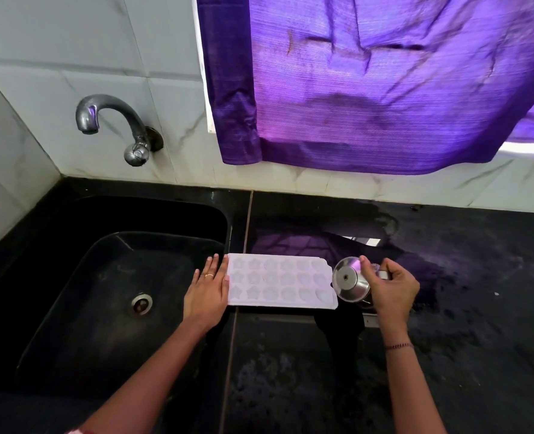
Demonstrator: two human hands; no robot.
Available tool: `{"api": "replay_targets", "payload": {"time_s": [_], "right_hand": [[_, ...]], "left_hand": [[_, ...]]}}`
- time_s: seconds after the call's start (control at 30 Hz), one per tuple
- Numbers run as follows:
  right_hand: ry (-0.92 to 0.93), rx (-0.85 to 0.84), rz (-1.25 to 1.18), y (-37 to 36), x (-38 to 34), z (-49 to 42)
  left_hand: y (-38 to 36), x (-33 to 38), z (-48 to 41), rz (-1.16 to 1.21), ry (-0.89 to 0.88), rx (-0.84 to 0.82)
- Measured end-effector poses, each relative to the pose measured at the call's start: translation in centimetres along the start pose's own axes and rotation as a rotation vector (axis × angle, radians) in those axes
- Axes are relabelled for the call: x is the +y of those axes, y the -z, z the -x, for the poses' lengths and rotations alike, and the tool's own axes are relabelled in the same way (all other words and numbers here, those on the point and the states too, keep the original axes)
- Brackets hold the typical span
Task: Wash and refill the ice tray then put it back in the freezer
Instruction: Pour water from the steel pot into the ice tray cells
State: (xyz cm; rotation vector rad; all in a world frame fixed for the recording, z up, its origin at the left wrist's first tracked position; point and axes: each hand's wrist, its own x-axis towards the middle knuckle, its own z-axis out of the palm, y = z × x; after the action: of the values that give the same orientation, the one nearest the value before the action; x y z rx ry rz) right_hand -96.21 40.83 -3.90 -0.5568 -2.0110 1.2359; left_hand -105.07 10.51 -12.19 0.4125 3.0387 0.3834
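Seen from the head camera, a white ice tray (281,281) is laid flat on a black tabletop (290,371), just to the right of a black sink (103,270), with its long side running left to right. Three rows of moulded compartments are shown, some of them star-shaped; whether water is held in them cannot be told.

The left grip (207,285), a person's bare hand on which a ring (209,275) is worn, is held open with the fingers straight and together, and the tray's left end is touched by its fingertips. The hand is placed over the strip of tabletop between sink and tray.

A small steel vessel (350,281) is clasped by the right grip (392,286), fingers and thumb being curled round it. The vessel is tipped on its side at the tray's right end, its round base turned toward the camera. A thin bracelet (398,346) is seen on the right wrist.

A metal tap (112,120) is fixed to the tiled wall above the sink, and a drain (142,303) is set in the basin floor. A purple curtain (369,89) is hung over the tabletop, on whose glossy surface it is reflected.
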Motion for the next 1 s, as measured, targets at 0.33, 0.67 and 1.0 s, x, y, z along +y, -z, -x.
{"api": "replay_targets", "payload": {"time_s": [0.33, 0.67, 1.0], "right_hand": [[0.170, -0.060, 0.196, 0.24, 0.66, -0.28], [0.242, -0.088, 0.283, 0.10, -0.13, 0.03], [0.004, 0.016, 0.028, 0.09, -0.32, 0.20]], "left_hand": [[0.01, -0.02, 0.09, -0.002, 0.003, -0.003], [0.09, 0.11, 0.09, 0.009, 0.000, 0.015], [0.82, 0.38, 0.19, -0.010, -0.005, 0.023]]}}
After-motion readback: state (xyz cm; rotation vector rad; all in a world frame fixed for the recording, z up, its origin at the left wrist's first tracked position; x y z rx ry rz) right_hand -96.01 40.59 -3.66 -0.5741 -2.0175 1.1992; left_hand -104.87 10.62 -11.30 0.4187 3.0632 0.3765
